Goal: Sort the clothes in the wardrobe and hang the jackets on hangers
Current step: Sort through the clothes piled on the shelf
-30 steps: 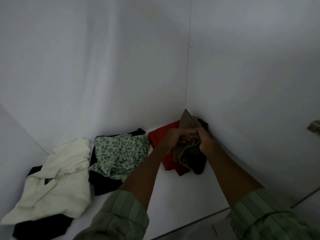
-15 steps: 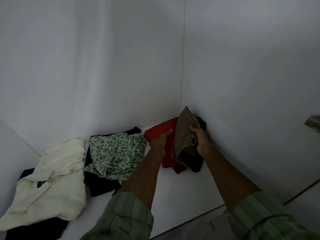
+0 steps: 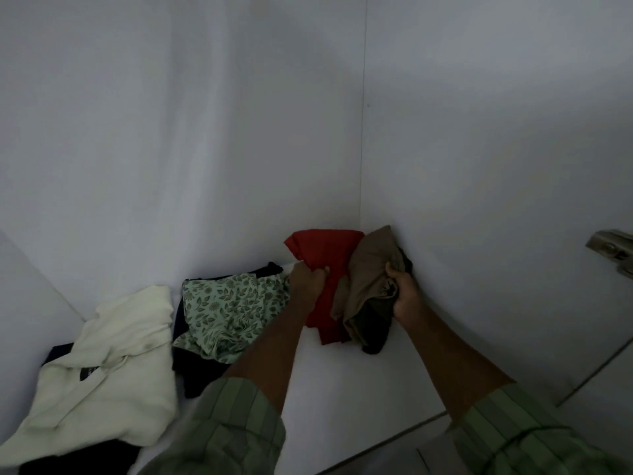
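Along the white wardrobe shelf (image 3: 335, 389) the cream crumpled garment (image 3: 102, 378) at its left edge and green leaf-print cloth (image 3: 229, 310) mid-shelf lie unsorted, no hangers visible, while in the back right corner the left hand (image 3: 306, 281) grips red fabric (image 3: 325, 258) and the right hand (image 3: 404, 294) clutches brown cloth (image 3: 370, 279).

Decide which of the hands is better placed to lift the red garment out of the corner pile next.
Left, probably. The left hand already grips the red garment, while the right hand is occupied holding the brown garment against the side wall.
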The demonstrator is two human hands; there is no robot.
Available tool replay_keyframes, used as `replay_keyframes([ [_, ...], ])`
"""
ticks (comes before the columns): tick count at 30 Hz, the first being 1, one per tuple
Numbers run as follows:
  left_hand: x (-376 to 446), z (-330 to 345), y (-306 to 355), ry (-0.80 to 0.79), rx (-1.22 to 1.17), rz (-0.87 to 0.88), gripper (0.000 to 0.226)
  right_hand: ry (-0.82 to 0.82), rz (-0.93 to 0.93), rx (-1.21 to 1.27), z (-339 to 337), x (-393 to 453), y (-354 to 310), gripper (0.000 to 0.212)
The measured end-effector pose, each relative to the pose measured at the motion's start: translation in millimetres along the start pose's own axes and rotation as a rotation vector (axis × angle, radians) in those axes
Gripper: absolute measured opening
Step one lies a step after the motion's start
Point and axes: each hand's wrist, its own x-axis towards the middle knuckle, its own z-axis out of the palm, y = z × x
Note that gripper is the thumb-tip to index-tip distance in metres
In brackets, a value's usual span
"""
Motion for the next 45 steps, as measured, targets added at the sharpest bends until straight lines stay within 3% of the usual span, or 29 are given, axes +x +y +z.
replay_keyframes([
  [4,19,-62,37,0.171,0.197,0.08,0.016,-0.016,0.039,0.074,9,-7,0,0.048],
  [6,31,-94,49,0.244,0.224,0.082,0.035,0.001,0.024,0.078,11,-2,1,0.047],
  [9,35,-128,60,0.294,0.208,0.122,0.033,0.062,-0.008,0.027,27,1,0,0.045],
  [11,33,-142,63,0.33,0.188,0.166,0.029,0.105,-0.101,0.03,51,-5,-6,0.042],
  [13,29,-148,63,0.365,0.171,0.198,0.022,0.207,-0.311,-0.032,78,0,-7,0.042],
  [15,24,-152,61,0.403,0.142,0.231,0.017,0.227,-0.423,-0.276,109,0,-2,0.063],
  [18,20,-157,59,0.446,0.053,0.242,0.023,-0.019,-0.099,-0.725,123,12,26,0.112],
  [19,19,-158,59,0.45,0.003,0.223,0.025,-0.131,0.057,-0.76,119,12,35,0.109],
  [21,25,-161,54,0.441,-0.111,0.18,0.03,-0.248,0.206,-0.774,105,11,51,0.081],
  [23,28,-164,52,0.378,-0.269,0.165,0.02,-0.22,0.154,-0.749,101,-5,52,0.061],
  [25,23,-160,52,0.292,-0.438,0.137,0.013,-0.186,0.116,-0.545,100,-7,44,0.043],
  [28,14,-137,47,0.17,-0.589,0.048,0.022,-0.173,0.156,-0.238,105,-5,10,0.063],
  [30,13,-113,40,0.12,-0.642,-0.022,0.032,-0.159,0.131,-0.23,111,-3,-24,0.059],
  [32,15,-84,32,0.086,-0.664,-0.077,0.039,-0.171,0.071,-0.344,116,1,-56,0.047],
  [34,21,-55,23,0.02,-0.67,-0.144,0.041,-0.189,-0.024,-0.664,119,3,-80,0.047],
  [38,41,-11,-9,-0.26,-0.474,-0.368,0.071,0.049,-0.485,-1.53,106,3,-69,0.084],
  [40,43,6,-28,-0.307,-0.298,-0.394,0.08,-0.084,-0.576,-1.808,90,3,-31,0.093],
  [42,47,17,-41,-0.248,-0.18,-0.292,0.074,-0.23,-0.525,-1.915,70,4,13,0.075],
  [45,56,17,-52,-0.22,-0.137,-0.206,0.08,-0.117,-0.612,-1.871,46,4,53,0.072],
])
